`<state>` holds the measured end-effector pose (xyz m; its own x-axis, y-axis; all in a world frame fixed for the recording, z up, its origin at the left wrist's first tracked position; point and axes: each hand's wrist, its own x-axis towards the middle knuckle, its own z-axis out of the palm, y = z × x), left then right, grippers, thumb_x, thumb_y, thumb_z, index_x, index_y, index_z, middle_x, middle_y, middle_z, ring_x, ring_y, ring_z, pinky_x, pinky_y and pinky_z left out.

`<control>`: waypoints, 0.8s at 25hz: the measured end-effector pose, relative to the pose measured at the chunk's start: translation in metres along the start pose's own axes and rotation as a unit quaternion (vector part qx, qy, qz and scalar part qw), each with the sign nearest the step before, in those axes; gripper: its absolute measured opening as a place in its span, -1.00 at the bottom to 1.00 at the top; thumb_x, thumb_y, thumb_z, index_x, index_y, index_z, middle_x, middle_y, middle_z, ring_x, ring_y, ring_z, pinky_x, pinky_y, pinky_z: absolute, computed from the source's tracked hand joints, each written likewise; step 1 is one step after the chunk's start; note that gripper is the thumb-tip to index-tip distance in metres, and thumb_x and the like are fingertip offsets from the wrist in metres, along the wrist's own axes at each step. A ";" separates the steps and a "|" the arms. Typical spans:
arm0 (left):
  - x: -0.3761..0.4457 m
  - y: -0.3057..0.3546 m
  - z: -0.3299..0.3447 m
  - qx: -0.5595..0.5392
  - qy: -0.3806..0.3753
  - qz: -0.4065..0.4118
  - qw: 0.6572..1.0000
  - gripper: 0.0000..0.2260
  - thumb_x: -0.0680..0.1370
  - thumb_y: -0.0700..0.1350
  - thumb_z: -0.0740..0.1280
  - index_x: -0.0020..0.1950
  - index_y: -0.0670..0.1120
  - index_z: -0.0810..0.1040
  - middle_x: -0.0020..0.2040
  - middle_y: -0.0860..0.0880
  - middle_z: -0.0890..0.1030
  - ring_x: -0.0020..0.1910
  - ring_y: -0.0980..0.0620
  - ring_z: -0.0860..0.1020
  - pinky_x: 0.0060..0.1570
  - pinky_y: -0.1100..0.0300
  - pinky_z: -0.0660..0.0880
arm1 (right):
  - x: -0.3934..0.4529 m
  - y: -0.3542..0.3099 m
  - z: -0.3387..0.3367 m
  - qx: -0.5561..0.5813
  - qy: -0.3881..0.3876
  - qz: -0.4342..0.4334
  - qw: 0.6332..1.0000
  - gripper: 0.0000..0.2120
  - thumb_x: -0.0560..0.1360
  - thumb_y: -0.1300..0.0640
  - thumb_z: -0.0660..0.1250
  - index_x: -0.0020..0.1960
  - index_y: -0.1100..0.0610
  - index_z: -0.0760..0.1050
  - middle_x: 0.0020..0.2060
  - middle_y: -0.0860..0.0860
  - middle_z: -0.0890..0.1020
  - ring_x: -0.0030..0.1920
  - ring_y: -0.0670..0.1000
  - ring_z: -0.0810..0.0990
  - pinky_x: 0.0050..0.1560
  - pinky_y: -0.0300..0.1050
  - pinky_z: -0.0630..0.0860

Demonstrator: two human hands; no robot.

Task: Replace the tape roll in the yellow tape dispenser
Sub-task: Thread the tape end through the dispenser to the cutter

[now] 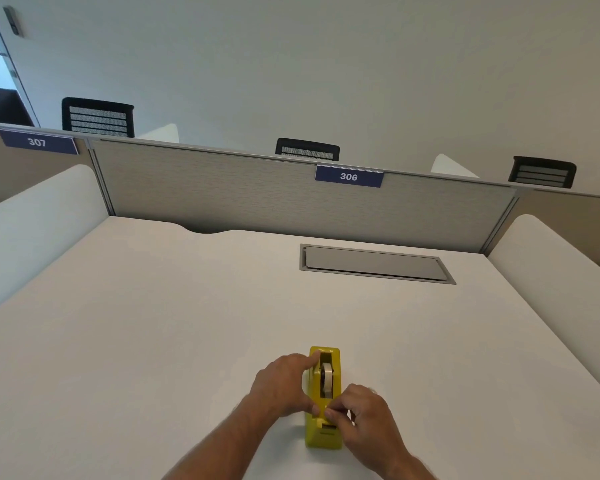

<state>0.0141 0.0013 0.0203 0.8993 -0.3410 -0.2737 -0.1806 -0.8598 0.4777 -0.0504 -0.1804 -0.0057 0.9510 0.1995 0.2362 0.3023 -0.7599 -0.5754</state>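
Note:
The yellow tape dispenser (323, 398) stands on the white desk (153, 341) near its front edge, lengthwise away from me, cutter end toward me. A pale tape roll (326, 376) sits upright in its slot. My left hand (281, 384) grips the dispenser's left side, index finger on the far top edge and thumb near the cutter end. My right hand (364, 415) pinches at the top of the dispenser close to the cutter; whether it holds the tape's end is too small to tell.
A grey cable hatch (374, 263) is set flush in the desk at the back right. A grey partition (257, 192) labelled 306 closes the far side, with white side dividers left and right. Black chair backs show behind it.

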 end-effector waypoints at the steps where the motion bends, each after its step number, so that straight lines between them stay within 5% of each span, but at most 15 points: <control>1: 0.000 0.000 0.000 -0.001 -0.002 -0.001 1.000 -0.09 0.34 0.17 0.55 0.56 0.18 0.12 0.54 0.08 0.31 0.50 0.01 0.29 0.42 0.00 0.34 | -0.002 0.001 0.000 -0.001 -0.001 -0.005 1.000 -0.95 0.41 0.01 0.45 -0.19 -0.03 0.62 -0.34 -0.30 0.47 -0.25 -0.29 0.44 -0.20 -0.33 0.36; 9: -0.003 0.002 0.000 -0.009 -0.005 -0.010 1.000 -0.10 0.35 0.15 0.55 0.56 0.19 0.11 0.54 0.06 0.33 0.50 -0.01 0.30 0.41 -0.01 0.36 | -0.015 0.001 0.001 0.005 0.017 -0.016 1.000 -0.86 0.41 -0.10 0.39 -0.14 -0.07 0.65 -0.31 -0.28 0.43 -0.21 -0.34 0.40 -0.28 -0.46 0.30; 20: -0.004 0.004 -0.001 -0.006 -0.010 -0.014 1.000 -0.10 0.36 0.16 0.55 0.56 0.19 0.10 0.54 0.05 0.33 0.49 -0.03 0.31 0.41 -0.01 0.36 | -0.016 0.003 -0.001 -0.030 0.017 -0.064 0.997 -0.90 0.42 -0.04 0.44 -0.12 -0.05 0.65 -0.30 -0.15 0.57 -0.24 -0.26 0.40 -0.33 -0.33 0.41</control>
<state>0.0102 0.0001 0.0243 0.8959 -0.3250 -0.3028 -0.1517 -0.8646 0.4791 -0.0645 -0.1865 -0.0106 0.9023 0.2766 0.3307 0.4148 -0.7661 -0.4910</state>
